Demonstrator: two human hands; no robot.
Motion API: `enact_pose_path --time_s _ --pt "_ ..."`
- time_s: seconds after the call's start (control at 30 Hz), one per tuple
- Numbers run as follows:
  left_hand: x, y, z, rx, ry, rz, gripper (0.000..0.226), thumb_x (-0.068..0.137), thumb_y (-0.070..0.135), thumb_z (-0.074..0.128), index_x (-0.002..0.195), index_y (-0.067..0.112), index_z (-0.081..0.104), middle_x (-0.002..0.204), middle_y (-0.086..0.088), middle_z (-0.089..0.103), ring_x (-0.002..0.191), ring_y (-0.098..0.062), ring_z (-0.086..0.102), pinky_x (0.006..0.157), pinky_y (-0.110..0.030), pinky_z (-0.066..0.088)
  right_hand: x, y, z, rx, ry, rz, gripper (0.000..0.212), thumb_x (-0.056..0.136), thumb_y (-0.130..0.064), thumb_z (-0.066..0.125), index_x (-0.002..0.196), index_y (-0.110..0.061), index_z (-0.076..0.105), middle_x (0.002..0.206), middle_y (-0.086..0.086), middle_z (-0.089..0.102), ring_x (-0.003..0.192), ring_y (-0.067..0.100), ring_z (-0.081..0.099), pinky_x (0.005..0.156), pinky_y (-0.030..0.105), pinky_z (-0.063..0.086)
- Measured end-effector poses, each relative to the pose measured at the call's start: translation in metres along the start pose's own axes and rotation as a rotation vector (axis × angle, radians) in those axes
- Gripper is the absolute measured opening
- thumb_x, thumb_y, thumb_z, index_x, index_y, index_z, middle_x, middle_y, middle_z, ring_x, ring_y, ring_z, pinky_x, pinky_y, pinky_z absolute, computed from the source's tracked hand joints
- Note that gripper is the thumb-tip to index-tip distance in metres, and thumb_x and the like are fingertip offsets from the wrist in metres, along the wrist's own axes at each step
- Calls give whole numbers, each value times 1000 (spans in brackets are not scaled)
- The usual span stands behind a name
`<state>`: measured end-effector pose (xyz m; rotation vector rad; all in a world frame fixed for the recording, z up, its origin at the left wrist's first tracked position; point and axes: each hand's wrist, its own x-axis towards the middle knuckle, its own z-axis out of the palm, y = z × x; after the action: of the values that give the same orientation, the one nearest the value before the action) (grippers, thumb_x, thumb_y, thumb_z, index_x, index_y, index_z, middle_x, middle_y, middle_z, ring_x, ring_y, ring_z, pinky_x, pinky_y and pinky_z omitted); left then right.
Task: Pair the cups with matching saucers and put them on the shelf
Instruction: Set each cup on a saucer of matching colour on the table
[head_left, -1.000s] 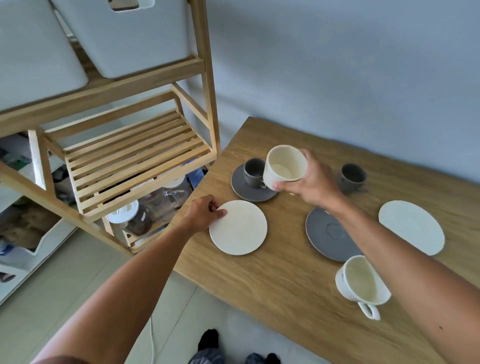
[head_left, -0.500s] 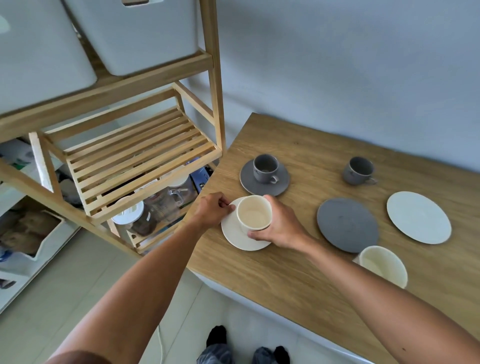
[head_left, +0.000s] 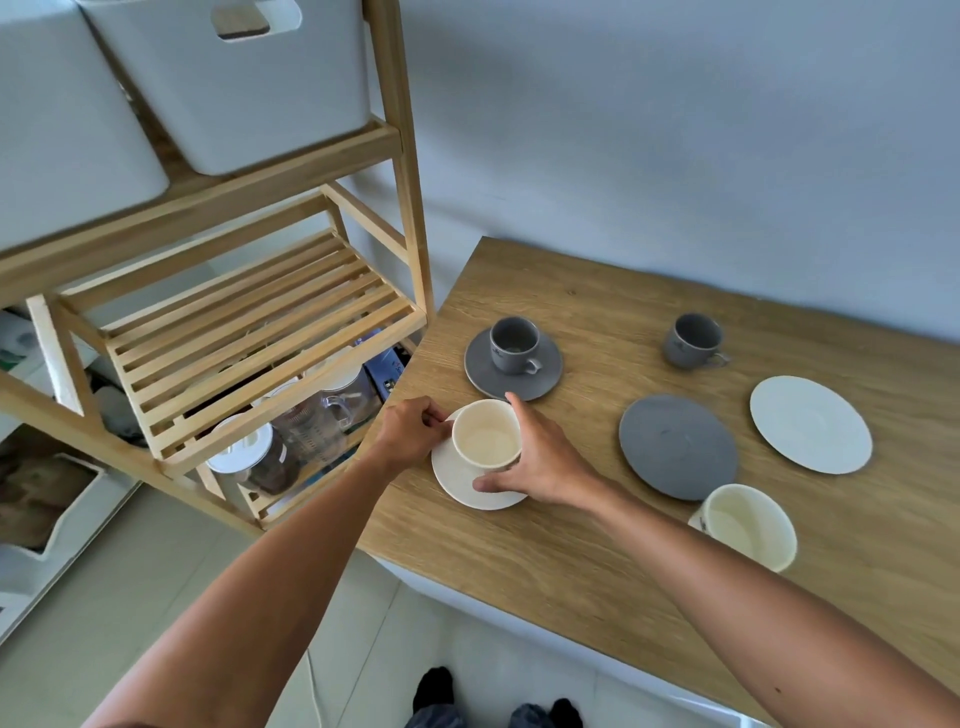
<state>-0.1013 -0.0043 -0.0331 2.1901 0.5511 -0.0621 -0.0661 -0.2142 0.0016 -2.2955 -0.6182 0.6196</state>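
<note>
A cream cup (head_left: 487, 435) stands on a white saucer (head_left: 457, 480) near the table's left edge. My right hand (head_left: 543, 460) wraps around the cup from the right. My left hand (head_left: 410, 428) pinches the saucer's left rim. Behind them a grey cup (head_left: 511, 345) sits on a grey saucer (head_left: 480, 370). A second grey cup (head_left: 693, 340) stands alone at the back. An empty grey saucer (head_left: 678, 447), an empty white saucer (head_left: 810, 423) and a second cream cup (head_left: 745, 527) lie to the right. The slatted wooden shelf (head_left: 249, 332) stands left of the table.
The wooden table (head_left: 571, 545) ends just left of the saucer, with tiled floor below. White storage bins (head_left: 234, 88) fill the shelf's upper tier. Glass jars (head_left: 291, 441) stand on the tier under the slatted one. A grey wall runs behind the table.
My right hand carried the cream cup from above the grey pair down onto the white saucer, which my left hand kept holding. The view has shifted slightly.
</note>
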Motion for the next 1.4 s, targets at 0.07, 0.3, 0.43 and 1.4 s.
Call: enact_pose_path --time_s 0.07,0.3,0.43,1.4 --pt "1 -2 -3 17 -3 21 10 82 26 75 85 17 72 84 3 71 82 -14 65 74 -29 53 -4 -1 -5 29 -21 11 139 52 -58 90 157 -22 6 158 0 31 144 20 30 113 36 31" --pt "7 21 -32 30 27 108 19 83 28 75 94 13 70 90 0 72 86 -13 67 78 -24 54 -19 10 -54 32 94 -7 137 48 -70 84 156 -23 13 154 -3 37 142 16 35 116 39 31" --pt "11 65 -38 51 18 201 22 86 33 71 98 15 67 89 3 68 78 -3 60 64 -11 42 -29 25 -96 13 179 0 136 48 -72 82 155 -22 16 156 -2 36 143 17 33 117 42 30" --pt "31 158 152 185 -289 254 45 86 40 69 124 17 62 110 -1 65 101 -16 63 88 -28 52 20 196 -226 51 357 171 123 57 -48 91 154 -18 22 153 9 42 139 23 42 113 39 36"
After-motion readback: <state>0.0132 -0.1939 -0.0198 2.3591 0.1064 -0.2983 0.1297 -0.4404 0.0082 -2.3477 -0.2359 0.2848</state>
